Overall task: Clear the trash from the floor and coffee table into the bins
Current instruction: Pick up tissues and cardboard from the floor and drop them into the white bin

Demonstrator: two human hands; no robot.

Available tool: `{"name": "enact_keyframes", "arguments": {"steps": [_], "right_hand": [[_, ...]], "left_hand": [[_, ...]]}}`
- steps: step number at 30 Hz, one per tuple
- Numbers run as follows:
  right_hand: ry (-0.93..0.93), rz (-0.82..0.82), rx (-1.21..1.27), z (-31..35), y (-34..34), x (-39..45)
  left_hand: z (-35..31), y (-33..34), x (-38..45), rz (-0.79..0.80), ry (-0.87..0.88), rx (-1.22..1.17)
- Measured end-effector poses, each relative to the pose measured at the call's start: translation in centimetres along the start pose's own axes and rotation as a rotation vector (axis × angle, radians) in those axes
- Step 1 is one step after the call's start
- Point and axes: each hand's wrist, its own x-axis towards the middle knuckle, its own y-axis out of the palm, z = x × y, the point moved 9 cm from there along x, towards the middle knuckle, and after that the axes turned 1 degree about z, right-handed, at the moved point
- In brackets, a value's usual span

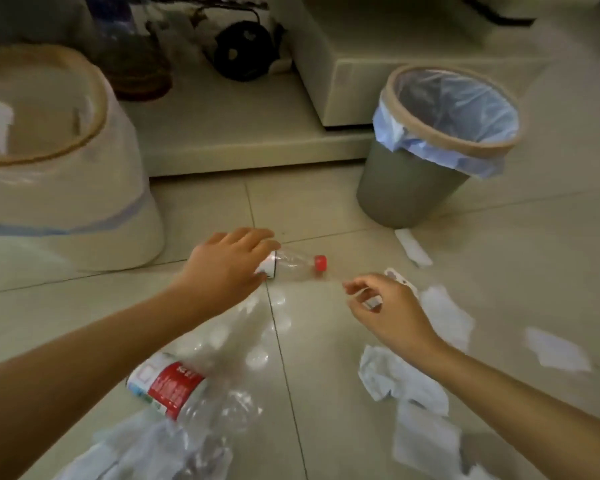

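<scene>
now left hand (229, 266) grips bottle (297, 266), right hand (383, 308) beside.

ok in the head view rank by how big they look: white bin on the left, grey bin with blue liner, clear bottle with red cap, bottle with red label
1. White bin with tan rim
2. Grey bin with blue liner
3. Clear bottle with red label, though it lies nearest the camera
4. Clear bottle with red cap, partly covered by the left hand

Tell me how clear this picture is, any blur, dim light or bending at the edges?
Head view: dim, warm, flat light; soft bright reflections on the glossy floor tiles. Left hand on the small clear red-capped plastic bottle is fairly sharp; the white bin with a tan rim and the crumpled white paper are smeared. Wide-angle lens bows the grey bin with a blue liner outward.
</scene>
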Motion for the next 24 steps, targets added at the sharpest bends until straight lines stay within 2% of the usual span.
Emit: {"name": "enact_keyframes", "arguments": {"steps": [5,8,12,15,20,22,24], "right_hand": [[0.054,-0.013,-0.171,-7.5,-2.5,-3.3],[0.091,-0.032,-0.261,-10.9,-4.2,-4.3],[0.165,-0.037,-0.290,-15.7,-5.5,-4.8],[0.219,-0.099,-0.226,-19.1,-6.5,-4.4],[0.321,-0.248,-0.022,-23.6,-8.1,-2.4],[0.385,-0.266,0.026,-24.9,-8.4,-1.2],[0.470,-0.227,0.046,-26.1,-8.4,-0.3]], "left_hand": [[-7.8,5.6,3.5,0.203,0.161,0.067],[-11.2,8.6,5.2,0.363,0.161,0.067],[-14.5,11.6,7.0,0.485,0.145,0.029],[-15.7,13.6,8.7,0.516,0.022,-0.111],[-14.5,17.5,12.1,0.517,-0.372,-0.390],[-14.1,18.5,12.8,0.471,-0.495,-0.452],[-14.4,19.0,13.3,0.436,-0.541,-0.460]]}}
